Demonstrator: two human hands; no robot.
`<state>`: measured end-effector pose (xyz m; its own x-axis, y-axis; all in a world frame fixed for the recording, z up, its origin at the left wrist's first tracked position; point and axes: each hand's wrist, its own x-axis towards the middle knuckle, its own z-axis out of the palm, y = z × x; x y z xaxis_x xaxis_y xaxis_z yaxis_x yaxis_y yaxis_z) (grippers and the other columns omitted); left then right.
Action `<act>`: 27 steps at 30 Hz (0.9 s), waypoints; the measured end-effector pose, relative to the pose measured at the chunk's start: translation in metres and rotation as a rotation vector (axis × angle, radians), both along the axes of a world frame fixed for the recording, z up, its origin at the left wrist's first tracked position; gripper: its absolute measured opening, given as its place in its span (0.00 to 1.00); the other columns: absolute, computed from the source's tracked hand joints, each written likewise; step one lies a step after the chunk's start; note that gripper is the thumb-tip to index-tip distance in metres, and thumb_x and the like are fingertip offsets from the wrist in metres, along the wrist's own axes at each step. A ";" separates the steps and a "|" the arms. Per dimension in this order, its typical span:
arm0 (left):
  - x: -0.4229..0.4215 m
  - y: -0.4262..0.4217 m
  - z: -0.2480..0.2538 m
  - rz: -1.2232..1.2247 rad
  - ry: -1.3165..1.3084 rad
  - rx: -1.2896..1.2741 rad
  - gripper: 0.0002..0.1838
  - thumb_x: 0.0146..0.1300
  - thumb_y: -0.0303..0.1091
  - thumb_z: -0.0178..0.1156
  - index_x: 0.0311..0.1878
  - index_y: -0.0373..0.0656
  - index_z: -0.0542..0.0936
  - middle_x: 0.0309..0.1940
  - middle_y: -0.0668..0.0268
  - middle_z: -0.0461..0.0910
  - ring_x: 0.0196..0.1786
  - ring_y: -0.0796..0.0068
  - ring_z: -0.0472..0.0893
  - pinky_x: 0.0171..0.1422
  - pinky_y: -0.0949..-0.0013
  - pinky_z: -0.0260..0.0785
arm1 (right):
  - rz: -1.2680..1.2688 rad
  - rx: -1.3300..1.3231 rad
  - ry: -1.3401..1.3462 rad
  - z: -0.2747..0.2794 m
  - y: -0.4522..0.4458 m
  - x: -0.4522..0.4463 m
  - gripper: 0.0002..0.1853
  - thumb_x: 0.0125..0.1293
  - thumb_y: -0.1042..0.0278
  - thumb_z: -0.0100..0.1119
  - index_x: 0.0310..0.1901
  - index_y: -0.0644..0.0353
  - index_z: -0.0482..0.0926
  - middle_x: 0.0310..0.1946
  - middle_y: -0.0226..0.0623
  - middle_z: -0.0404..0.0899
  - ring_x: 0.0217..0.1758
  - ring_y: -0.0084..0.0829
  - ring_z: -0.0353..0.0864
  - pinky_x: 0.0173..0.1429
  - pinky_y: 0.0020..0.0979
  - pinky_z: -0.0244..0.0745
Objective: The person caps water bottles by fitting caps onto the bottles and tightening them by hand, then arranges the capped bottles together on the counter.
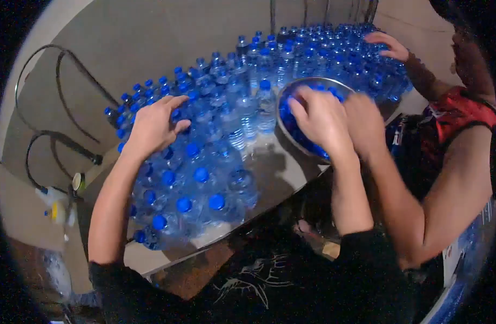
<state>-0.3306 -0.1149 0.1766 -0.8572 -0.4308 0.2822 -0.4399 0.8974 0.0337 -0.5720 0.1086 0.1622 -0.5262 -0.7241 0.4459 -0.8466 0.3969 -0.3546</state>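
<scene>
My left hand (155,125) is over the bottles on the left, thumb and fingers apart around a blue-capped bottle top; whether it touches the cap is unclear. Clear plastic bottles (202,189) with blue caps crowd around it, and one near the front (241,181) shows no blue cap. My right hand (324,121) reaches over a round metal bowl (283,127) holding blue bottle caps (313,143). Its fingers bend down towards the caps, and motion blur hides whether they grip one.
A co-worker at the right has one blurred hand (365,121) beside my right hand at the bowl. Their other hand (389,46) reaches over the far bottles (334,56). The table's front edge (205,243) runs before me. Black cables (59,81) loop at the left.
</scene>
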 end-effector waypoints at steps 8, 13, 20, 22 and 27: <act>-0.077 -0.025 -0.010 0.098 -0.465 -0.151 0.26 0.51 0.59 0.69 0.45 0.48 0.86 0.35 0.54 0.85 0.44 0.53 0.84 0.49 0.53 0.76 | -0.078 0.347 -0.042 -0.124 0.032 -0.076 0.18 0.57 0.67 0.66 0.50 0.57 0.82 0.49 0.50 0.82 0.53 0.50 0.80 0.60 0.45 0.74; -0.081 -0.020 0.013 0.215 -0.411 -0.167 0.26 0.47 0.60 0.71 0.39 0.48 0.88 0.35 0.54 0.85 0.43 0.53 0.85 0.49 0.54 0.76 | -0.145 0.336 -0.139 -0.112 0.020 -0.078 0.17 0.53 0.76 0.63 0.47 0.58 0.83 0.48 0.51 0.82 0.53 0.51 0.80 0.60 0.44 0.74; 0.011 -0.030 0.122 0.189 0.185 0.148 0.18 0.59 0.40 0.70 0.48 0.39 0.83 0.35 0.66 0.86 0.39 0.72 0.84 0.47 0.67 0.76 | -0.143 -0.045 -0.005 -0.124 0.012 -0.110 0.21 0.54 0.83 0.53 0.50 0.62 0.83 0.44 0.54 0.82 0.50 0.52 0.81 0.59 0.43 0.74; 0.061 -0.021 0.142 0.090 0.402 0.219 0.17 0.64 0.36 0.67 0.53 0.40 0.81 0.45 0.70 0.82 0.48 0.77 0.80 0.53 0.71 0.73 | -0.086 -0.191 -0.090 -0.134 0.013 -0.128 0.19 0.57 0.81 0.54 0.50 0.59 0.84 0.44 0.53 0.83 0.50 0.49 0.82 0.57 0.40 0.75; 0.154 0.069 0.171 0.288 0.809 0.249 0.12 0.66 0.32 0.63 0.52 0.43 0.81 0.42 0.61 0.84 0.44 0.72 0.82 0.50 0.69 0.76 | 0.053 -0.344 -0.357 -0.091 0.006 -0.094 0.22 0.58 0.73 0.67 0.56 0.60 0.79 0.44 0.34 0.82 0.41 0.26 0.77 0.50 0.29 0.74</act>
<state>-0.1770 -0.0458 0.3481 -0.2856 -0.7282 0.6230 -0.4040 0.6809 0.6108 -0.6662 0.1143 0.0716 -0.6556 -0.5968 0.4626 -0.6646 0.1654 -0.7286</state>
